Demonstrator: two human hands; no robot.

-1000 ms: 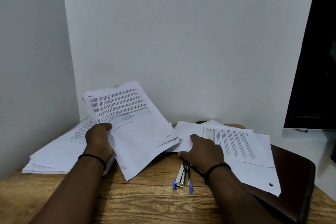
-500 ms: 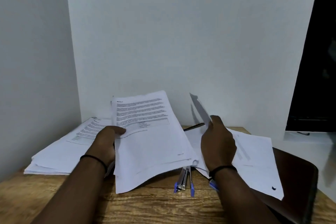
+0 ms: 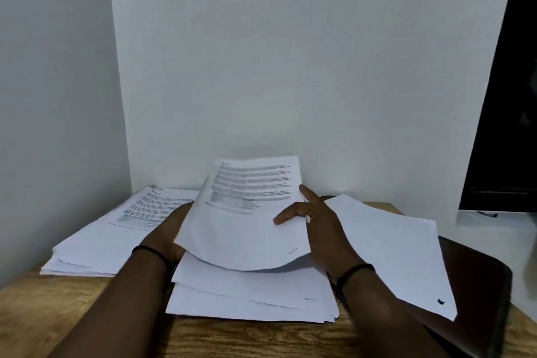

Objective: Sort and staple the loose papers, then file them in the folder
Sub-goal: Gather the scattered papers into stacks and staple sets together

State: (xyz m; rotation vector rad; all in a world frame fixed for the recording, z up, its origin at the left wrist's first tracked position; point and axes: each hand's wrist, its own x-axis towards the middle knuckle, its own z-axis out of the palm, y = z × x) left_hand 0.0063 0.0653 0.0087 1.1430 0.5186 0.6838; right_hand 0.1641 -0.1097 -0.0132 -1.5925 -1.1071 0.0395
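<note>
Both hands on the sheaf, raised over the bench. The left hand grips it from beneath at its left edge; the right hand pinches its right edge, index finger pointing up. Stack sits left, folder right under loose sheets.

Dim, soft, slightly blurred wide-angle view
</note>
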